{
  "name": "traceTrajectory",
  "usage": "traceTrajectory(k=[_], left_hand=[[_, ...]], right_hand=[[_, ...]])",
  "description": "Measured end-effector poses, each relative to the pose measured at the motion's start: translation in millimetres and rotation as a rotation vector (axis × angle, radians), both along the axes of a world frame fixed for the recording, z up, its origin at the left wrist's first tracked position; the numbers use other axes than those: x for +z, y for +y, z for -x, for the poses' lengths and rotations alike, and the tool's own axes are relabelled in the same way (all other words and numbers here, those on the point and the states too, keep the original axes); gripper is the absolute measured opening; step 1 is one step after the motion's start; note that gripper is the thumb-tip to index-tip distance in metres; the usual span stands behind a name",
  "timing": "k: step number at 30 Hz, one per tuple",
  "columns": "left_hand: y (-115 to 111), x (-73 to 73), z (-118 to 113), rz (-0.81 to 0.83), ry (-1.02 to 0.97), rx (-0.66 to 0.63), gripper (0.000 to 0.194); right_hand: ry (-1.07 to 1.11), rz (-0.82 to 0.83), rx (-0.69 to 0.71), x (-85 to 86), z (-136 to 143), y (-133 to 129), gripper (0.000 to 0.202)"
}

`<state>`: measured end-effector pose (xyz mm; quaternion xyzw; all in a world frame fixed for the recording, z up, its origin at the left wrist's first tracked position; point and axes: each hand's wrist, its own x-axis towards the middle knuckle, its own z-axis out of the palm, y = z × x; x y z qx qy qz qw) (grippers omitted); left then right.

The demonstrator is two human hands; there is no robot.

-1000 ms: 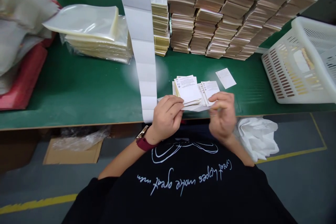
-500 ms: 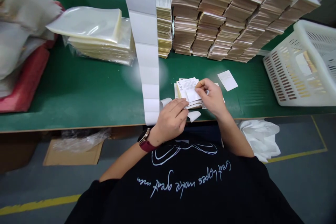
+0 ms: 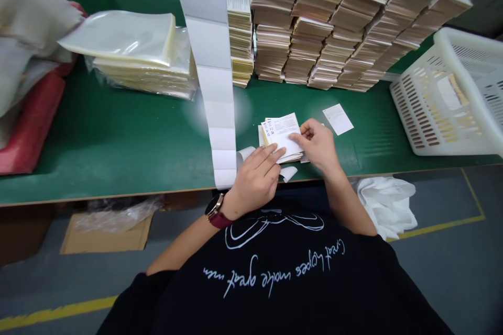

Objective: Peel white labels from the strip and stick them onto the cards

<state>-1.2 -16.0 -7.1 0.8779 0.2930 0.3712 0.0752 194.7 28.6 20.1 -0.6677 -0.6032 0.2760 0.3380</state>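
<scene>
A small pile of printed white cards (image 3: 286,125) lies near the table's front edge, its top card showing small print and symbols. From the right, my right hand (image 3: 319,147) grips the top card's edge, thumb on its face and fingers behind. The fingers of my left hand (image 3: 256,177) lie stretched over the pile's lower left corner; its thumb is hidden. Just left of it runs a long strip of blank white labels (image 3: 218,89), hanging to the table edge. A curled piece of white paper (image 3: 289,173) pokes out below the pile.
One loose card (image 3: 338,119) lies to the right. Tall stacks of cards (image 3: 310,52) stand behind, with a white plastic basket (image 3: 422,115) at the far right. Clear plastic bags (image 3: 129,39) are piled at left, near a red bundle (image 3: 33,125). The green table (image 3: 129,141) ends before my body.
My right fingers have moved from pinching a small white piece over the card to the card's right edge, thumb on its face. My left hand stays on the pile. The view has shifted slightly.
</scene>
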Motion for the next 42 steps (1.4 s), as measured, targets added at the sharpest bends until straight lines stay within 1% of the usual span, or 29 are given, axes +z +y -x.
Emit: traceTrajectory(k=[2, 4, 6, 9, 11, 12, 13, 14, 16, 18, 19, 20, 21, 22, 24, 26, 28, 30, 32, 34, 36, 37, 38, 40, 42], left_hand=[[0, -2.3, 0, -0.004, -0.004, -0.001, 0.017], [-1, -3.4, -1, 0.006, -0.005, 0.001, 0.016], [-1, -3.2, -1, 0.031, -0.009, 0.000, 0.016], [0, -1.8, -1, 0.063, -0.021, -0.007, 0.015], [0, -1.2, -1, 0.070, -0.021, -0.007, 0.014], [0, -1.3, -1, 0.072, -0.019, -0.007, 0.014], [0, -1.6, -1, 0.075, -0.017, -0.009, 0.013], [1, -2.3, -1, 0.079, -0.015, -0.012, 0.013], [1, -4.2, -1, 0.082, -0.017, -0.018, 0.013], [1, -6.7, -1, 0.078, -0.017, -0.019, 0.013], [1, -7.9, -1, 0.072, -0.015, -0.018, 0.013], [1, -8.9, -1, 0.067, -0.012, -0.017, 0.013], [1, -9.6, -1, 0.063, -0.006, -0.016, 0.013], [1, -9.9, -1, 0.061, 0.001, -0.013, 0.013], [1, -9.3, -1, 0.055, 0.011, -0.006, 0.013], [0, -7.5, -2, 0.045, 0.020, -0.002, 0.012], [0, -5.3, -2, 0.035, 0.017, 0.001, 0.012], [0, -4.0, -3, 0.035, 0.009, 0.007, 0.012], [0, -4.0, -3, 0.039, -0.002, 0.014, 0.011], [0, -5.6, -3, 0.049, -0.009, 0.010, 0.011], [1, -7.9, -2, 0.067, -0.012, -0.004, 0.012], [1, -8.9, -2, 0.081, -0.011, -0.013, 0.012], [1, -9.6, -2, 0.094, -0.012, -0.022, 0.012], [1, -9.1, -1, 0.115, -0.023, -0.034, 0.013], [0, -5.7, -1, 0.123, -0.053, -0.034, 0.014]], right_hand=[[0.128, -0.025, -0.007, -4.4, -1, 0, 0.025], [0.224, -0.013, -0.004, -6.6, -4, 0, 0.022], [0.331, -0.044, -0.046, -8.2, -11, 0, 0.017], [0.438, -0.170, -0.169, -12.0, -34, -1, 0.018], [0.411, -0.201, -0.219, -14.9, -53, -5, 0.022], [0.350, -0.185, -0.230, -16.2, -61, -7, 0.023], [0.242, -0.146, -0.226, -17.1, -68, -11, 0.024], [0.085, -0.097, -0.221, -17.6, -72, -15, 0.025], [-0.313, -0.020, -0.221, -17.4, -74, -23, 0.031], [-0.637, -0.035, -0.212, -16.1, -67, -29, 0.044], [-0.728, -0.072, -0.180, -15.2, -63, -29, 0.053], [-0.777, -0.108, -0.114, -14.2, -59, -28, 0.061], [-0.795, -0.126, -0.004, -13.0, -56, -26, 0.065], [-0.796, -0.124, 0.135, -11.9, -55, -22, 0.066], [-0.772, -0.074, 0.403, -9.5, -57, -16, 0.065], [-0.733, -0.018, 0.587, -7.6, -62, -16, 0.073], [-0.722, 0.002, 0.667, -6.8, -65, -26, 0.090], [-0.748, -0.001, 0.693, -8.0, -64, -46, 0.103], [-0.795, -0.006, 0.671, -10.4, -61, -71, 0.105], [-0.822, -0.022, 0.672, -11.4, -62, -93, 0.100], [-0.804, -0.065, 0.694, -7.8, -71, -104, 0.096], [-0.789, -0.107, 0.683, -4.0, -79, -103, 0.094], [-0.778, -0.157, 0.639, 0.9, -88, -97, 0.090], [-0.787, -0.271, 0.451, 11.2, -109, -74, 0.076], [-0.830, -0.283, 0.226, 16.8, -129, -41, 0.064]])
